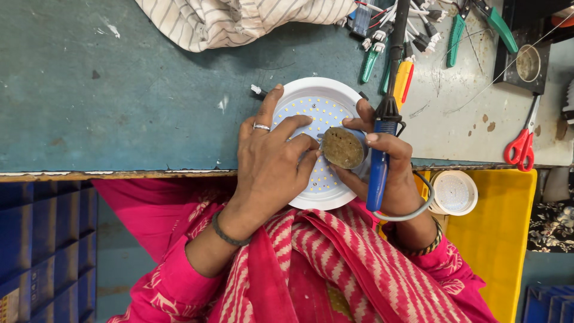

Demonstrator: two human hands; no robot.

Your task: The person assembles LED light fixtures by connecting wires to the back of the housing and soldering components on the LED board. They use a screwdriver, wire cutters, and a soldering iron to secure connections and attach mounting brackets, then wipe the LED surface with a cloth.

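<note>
The teal bench [119, 101] is filling the upper part of the view, its front edge running just above the person's pink clothing. A striped cloth [239, 21] is lying bunched at the far edge of the bench, and a yellow crate [508, 239] is sitting below the bench edge at the right, with a blue crate [42, 245] at the lower left. At the centre, a round white LED lamp panel [314, 98] is resting at the bench's front edge, partly overhanging it toward the person. The left hand [272, 158] is lying across the panel, its fingers curling against a small round tin of brownish paste [342, 147] and steadying it over the panel's dotted face. The right hand [388, 164] is gripping a blue-handled soldering iron [379, 161], its fingers wrapping narrowly around the handle while also touching the tin's far side. A second small round lamp [454, 192] is resting in the yellow crate. Red-handled scissors [523, 143] are lying at the right, and green-handled pliers [478, 24] are lying at the far edge among white wire connectors [412, 27].
</note>
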